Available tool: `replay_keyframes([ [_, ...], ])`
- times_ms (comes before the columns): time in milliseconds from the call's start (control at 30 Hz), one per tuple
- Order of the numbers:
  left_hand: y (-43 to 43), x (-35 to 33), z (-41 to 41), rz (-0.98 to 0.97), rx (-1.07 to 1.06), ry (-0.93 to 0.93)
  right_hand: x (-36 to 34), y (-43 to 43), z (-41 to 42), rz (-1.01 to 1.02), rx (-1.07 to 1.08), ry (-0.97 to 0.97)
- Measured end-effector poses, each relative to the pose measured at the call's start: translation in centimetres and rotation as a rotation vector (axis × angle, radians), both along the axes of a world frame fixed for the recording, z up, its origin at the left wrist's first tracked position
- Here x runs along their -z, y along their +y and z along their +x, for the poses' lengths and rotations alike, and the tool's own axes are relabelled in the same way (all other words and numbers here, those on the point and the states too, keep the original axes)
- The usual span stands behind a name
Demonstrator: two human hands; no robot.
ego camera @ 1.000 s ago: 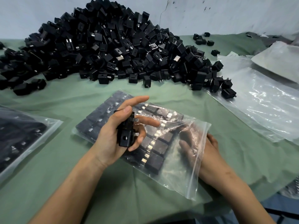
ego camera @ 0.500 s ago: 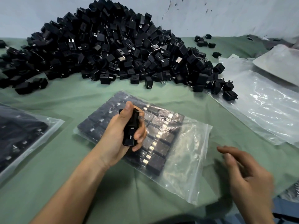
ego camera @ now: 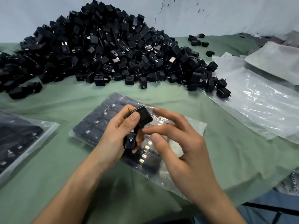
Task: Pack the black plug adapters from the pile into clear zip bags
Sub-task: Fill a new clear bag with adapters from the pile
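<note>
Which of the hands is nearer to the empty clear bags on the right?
Right. The right hand is left of the empty clear bags; the left hand, holding adapters, is farther left.

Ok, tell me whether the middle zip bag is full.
Not full: the zip bag holds adapter rows on its left; its right end is bare plastic.

I have a single view, from the head camera, facing forward and down over the table (ego camera: 186,101). It sits close above the near edge: the left hand (ego camera: 113,138) and right hand (ego camera: 182,152) loom large at lower centre, the held adapters (ego camera: 143,118) easy to read. The wide lens curves the far edge, where the pile (ego camera: 105,50) meets the wall (ego camera: 226,13).
</note>
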State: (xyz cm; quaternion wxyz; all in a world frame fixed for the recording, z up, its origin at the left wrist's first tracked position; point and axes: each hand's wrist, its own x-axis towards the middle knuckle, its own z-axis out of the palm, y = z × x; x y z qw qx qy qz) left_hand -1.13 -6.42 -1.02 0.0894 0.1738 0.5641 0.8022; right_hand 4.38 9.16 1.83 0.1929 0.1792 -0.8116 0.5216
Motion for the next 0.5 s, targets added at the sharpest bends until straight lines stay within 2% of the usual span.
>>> replay_keyframes([
  [167, -0.1, -0.1, -0.2, 0.006, 0.007, -0.017, 0.5, -0.2, -0.2, 0.037, -0.057, 0.001],
  [300, -0.3, -0.3, -0.2, -0.01, 0.014, -0.024, 0.6, -0.2, -0.4, 0.159, -0.109, 0.063],
  [500, -0.2, -0.4, -0.1, -0.049, -0.025, -0.015, 1.2, -0.3, -0.7, 0.416, -0.031, 0.196],
])
